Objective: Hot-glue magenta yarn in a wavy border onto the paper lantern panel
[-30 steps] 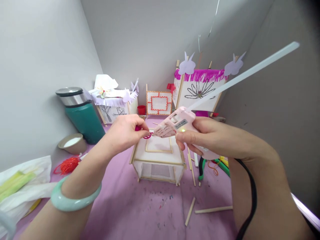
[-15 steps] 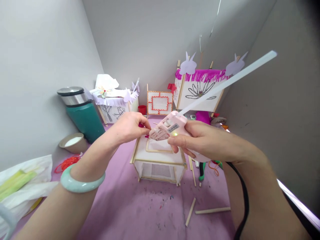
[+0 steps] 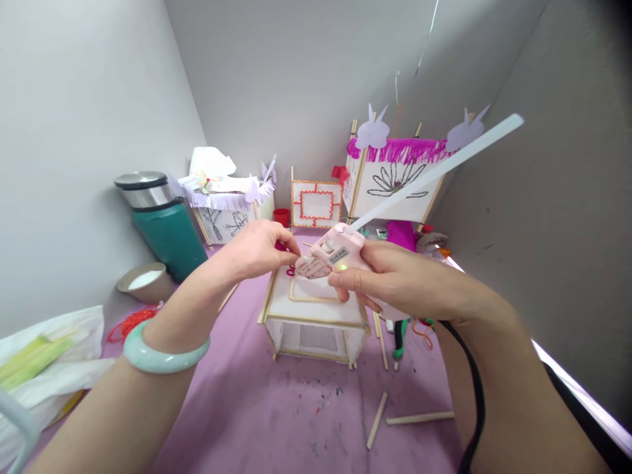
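My right hand is wrapped round a pale pink glue gun with a small light glowing on its side. A long translucent glue stick juts from its back, up to the right. The gun's nozzle end points left, close to the fingertips of my left hand. Those fingers are pinched on a magenta curly strip, mostly hidden by the hand. Below both hands stands a box-shaped frame of wooden sticks with white panels. A smaller rectangle of sticks lies on its top.
A teal bottle and a bowl stand left, near red cord. Behind are decorated lanterns and a red-trimmed panel. Loose sticks and a green-black handled tool lie right on the purple tabletop.
The glue gun has tilted slightly and its glue stick's far end has dropped down and left. More of the magenta strip shows beneath my left fingertips. The frame stays put.
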`<state>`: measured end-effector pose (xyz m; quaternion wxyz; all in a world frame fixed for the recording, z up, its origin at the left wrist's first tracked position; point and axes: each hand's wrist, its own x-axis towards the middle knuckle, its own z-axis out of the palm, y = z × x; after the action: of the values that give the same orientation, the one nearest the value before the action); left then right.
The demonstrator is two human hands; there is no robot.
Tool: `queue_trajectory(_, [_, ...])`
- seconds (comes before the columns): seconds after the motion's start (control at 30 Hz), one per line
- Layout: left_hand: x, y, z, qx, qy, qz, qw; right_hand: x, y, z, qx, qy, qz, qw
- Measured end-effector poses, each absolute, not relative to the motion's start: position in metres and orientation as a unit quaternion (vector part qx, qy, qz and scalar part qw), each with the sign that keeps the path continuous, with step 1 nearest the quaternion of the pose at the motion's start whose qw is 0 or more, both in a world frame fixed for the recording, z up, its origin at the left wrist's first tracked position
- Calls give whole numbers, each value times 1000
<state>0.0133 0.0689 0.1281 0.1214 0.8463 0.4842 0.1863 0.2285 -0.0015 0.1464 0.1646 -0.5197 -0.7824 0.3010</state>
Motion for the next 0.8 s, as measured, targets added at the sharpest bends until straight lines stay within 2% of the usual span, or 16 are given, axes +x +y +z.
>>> queue_trajectory(0.63, [7,66,131,857,470,175,122,228,-5,157,-527,-783,301,137])
queue_trajectory(0.8, [6,65,130,857,466,178,129,229,-9,165,-551,-771,305,94])
